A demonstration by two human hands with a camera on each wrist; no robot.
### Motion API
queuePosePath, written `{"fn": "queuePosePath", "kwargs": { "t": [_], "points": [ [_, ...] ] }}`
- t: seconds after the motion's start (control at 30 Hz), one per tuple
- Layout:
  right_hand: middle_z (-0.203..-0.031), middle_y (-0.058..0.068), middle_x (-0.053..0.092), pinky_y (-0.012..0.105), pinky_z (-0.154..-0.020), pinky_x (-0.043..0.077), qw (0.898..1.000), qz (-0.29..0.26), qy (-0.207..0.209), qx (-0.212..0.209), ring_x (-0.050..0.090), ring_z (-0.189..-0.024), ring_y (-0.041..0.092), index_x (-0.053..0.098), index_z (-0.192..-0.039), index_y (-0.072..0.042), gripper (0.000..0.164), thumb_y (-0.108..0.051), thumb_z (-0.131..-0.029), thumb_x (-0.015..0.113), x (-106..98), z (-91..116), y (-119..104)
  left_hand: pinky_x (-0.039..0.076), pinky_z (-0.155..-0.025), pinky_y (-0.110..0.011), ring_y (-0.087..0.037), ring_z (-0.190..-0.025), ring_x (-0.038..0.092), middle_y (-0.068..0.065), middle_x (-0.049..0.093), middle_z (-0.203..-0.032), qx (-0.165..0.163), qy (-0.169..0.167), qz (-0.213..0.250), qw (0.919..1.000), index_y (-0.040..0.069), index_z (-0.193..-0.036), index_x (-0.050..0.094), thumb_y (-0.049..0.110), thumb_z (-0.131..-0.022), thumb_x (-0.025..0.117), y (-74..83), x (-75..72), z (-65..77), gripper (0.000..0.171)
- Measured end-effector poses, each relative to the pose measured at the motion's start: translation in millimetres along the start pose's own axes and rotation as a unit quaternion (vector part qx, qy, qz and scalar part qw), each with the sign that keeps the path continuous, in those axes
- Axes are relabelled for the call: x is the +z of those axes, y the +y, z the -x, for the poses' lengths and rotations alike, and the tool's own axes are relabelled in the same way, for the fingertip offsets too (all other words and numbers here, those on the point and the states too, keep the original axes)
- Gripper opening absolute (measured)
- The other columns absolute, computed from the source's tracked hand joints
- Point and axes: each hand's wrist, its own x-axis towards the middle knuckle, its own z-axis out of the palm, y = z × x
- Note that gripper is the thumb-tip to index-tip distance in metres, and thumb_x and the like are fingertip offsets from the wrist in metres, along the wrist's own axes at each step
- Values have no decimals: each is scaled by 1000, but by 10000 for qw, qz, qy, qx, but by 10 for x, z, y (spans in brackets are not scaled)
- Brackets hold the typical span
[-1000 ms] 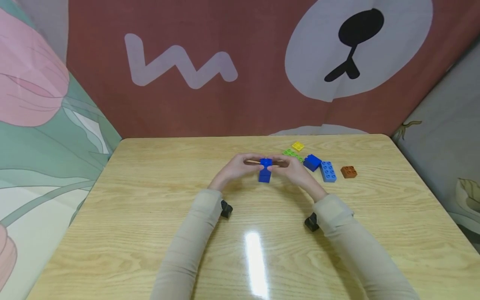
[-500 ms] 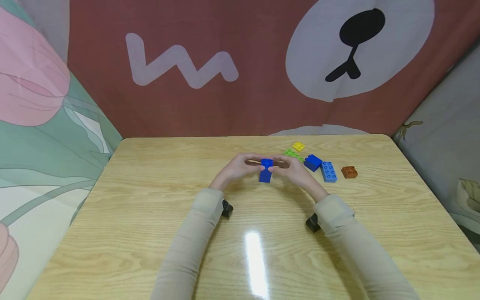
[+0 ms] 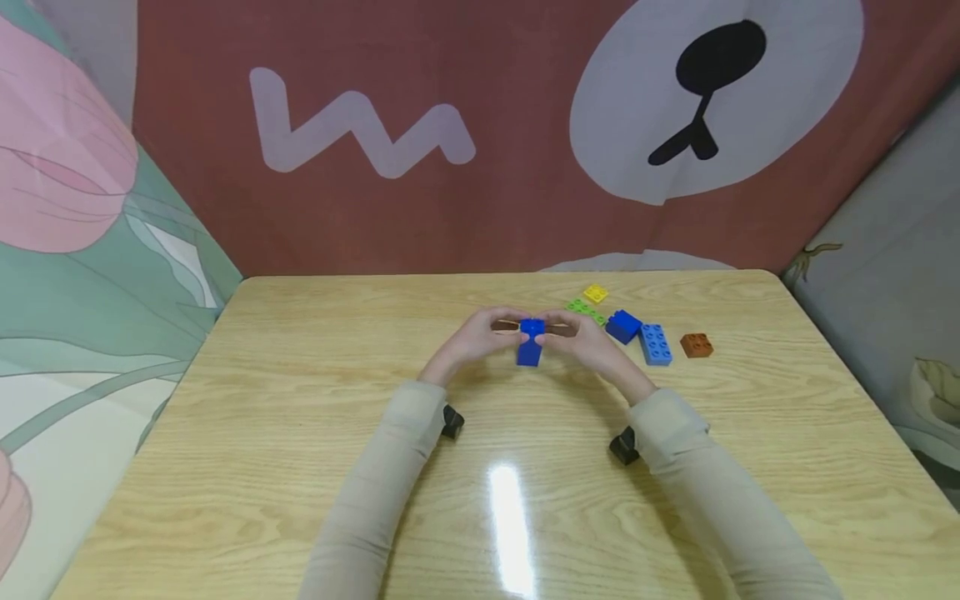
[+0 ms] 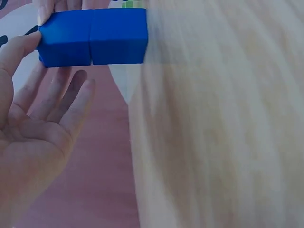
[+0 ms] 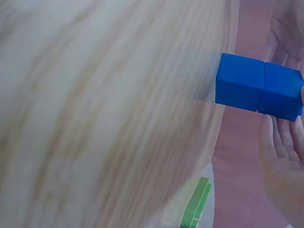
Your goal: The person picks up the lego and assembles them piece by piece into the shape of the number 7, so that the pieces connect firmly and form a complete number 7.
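Two blue toy building bricks are stacked upright on the wooden table, the upper brick (image 3: 532, 327) over the lower brick (image 3: 528, 357). My left hand (image 3: 478, 335) pinches the upper brick from the left, thumb at its near side and fingers behind. From the right, my right hand (image 3: 588, 342) grips the same brick in a matching way. In the left wrist view a thin seam runs between the upper brick (image 4: 65, 38) and the lower brick (image 4: 118, 36), their sides lined up. The right wrist view has the lower brick (image 5: 240, 81) at the table surface.
Right of the stack lie a yellow brick (image 3: 596, 292), a green brick (image 3: 586, 312), a dark blue brick (image 3: 623, 327), a lighter blue brick (image 3: 656, 344) and a brown brick (image 3: 697, 345). The table (image 3: 300, 375) ends at a printed cloth behind.
Both hands stay in place on the upper blue brick. The line between the two blue bricks, visible in the head view one second ago, is fainter now.
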Motion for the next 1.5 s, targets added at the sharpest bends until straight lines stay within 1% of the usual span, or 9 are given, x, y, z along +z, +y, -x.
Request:
{"fn": "queuePosePath", "kwargs": {
  "t": [0.13, 0.33, 0.63, 0.7, 0.83, 1.0, 1.1, 1.33, 1.5],
  "points": [
    [-145, 14, 47, 51, -108, 41, 10000, -52, 23, 2, 45, -134, 33, 45, -140, -10, 58, -35, -92, 64, 23, 6, 1, 47, -104, -39, -25, -122, 57, -8, 60, -131, 85, 25, -18, 10000, 13, -130, 57, 25, -91, 66, -45, 9, 3, 42],
    [-144, 14, 48, 52, -108, 41, 9999, -11, -57, -86, 45, -134, 34, 47, -139, -12, 56, -36, -92, 63, 11, -3, 4, 51, -99, -38, -25, -119, 59, -7, 60, -129, -4, 6, 106, 9999, 16, -129, 58, 27, -90, 67, -51, -2, 18, 42],
    [-144, 15, 47, 53, -108, 41, 9983, 52, -425, -387, 45, -134, 34, 43, -142, -9, 59, -32, -92, 64, -204, 22, 96, 52, -96, -37, -25, -119, 59, -8, 59, -131, -98, -76, 108, 9999, 16, -131, 57, 27, -91, 66, -19, -6, 6, 43],
    [-143, 17, 47, 53, -107, 41, 9988, 180, -275, -374, 45, -133, 35, 43, -142, -7, 58, -29, -93, 63, -280, 25, 118, 53, -95, -36, -26, -120, 59, -8, 58, -132, -142, -80, 158, 9997, 16, -131, 57, 26, -91, 66, -13, -3, 1, 43],
    [-140, 22, 48, 52, -105, 43, 9980, 393, 369, -335, 46, -130, 37, 45, -139, -1, 50, -18, -94, 61, -438, 27, 169, 54, -92, -35, -26, -122, 57, -8, 57, -133, -194, -70, 190, 9996, 16, -131, 57, 25, -91, 66, -13, -3, -6, 42],
    [-137, 25, 50, 51, -103, 44, 9895, 740, 1209, -298, 47, -127, 40, 47, -136, 1, 45, -11, -94, 59, -609, 52, 265, 55, -90, -34, -26, -123, 57, -9, 56, -134, -236, -88, 233, 9994, 16, -132, 56, 23, -91, 65, -20, -7, -7, 42],
    [-137, 26, 50, 50, -104, 44, 9845, 877, 1500, -229, 47, -127, 40, 48, -135, 2, 45, -10, -94, 59, -680, 58, 333, 55, -90, -35, -26, -123, 56, -8, 56, -134, -267, -105, 267, 9992, 17, -132, 56, 24, -92, 65, -21, -8, -7, 42],
    [-137, 28, 47, 52, -103, 44, 9809, 1212, 1521, -53, 44, -128, 43, 47, -135, 3, 45, -8, -93, 60, -759, 67, 436, 55, -92, -37, -26, -123, 57, -8, 57, -133, -287, -93, 278, 9992, 17, -131, 57, 25, -91, 66, -29, -3, -8, 42],
    [-137, 31, 45, 56, -101, 44, 9750, 1769, 1344, 31, 44, -126, 47, 46, -136, 5, 48, -9, -93, 61, -766, 78, 470, 55, -92, -36, -26, -123, 57, -9, 57, -133, -270, -92, 304, 9991, 15, -131, 57, 23, -91, 66, -29, 1, -3, 42]
  ]
}}
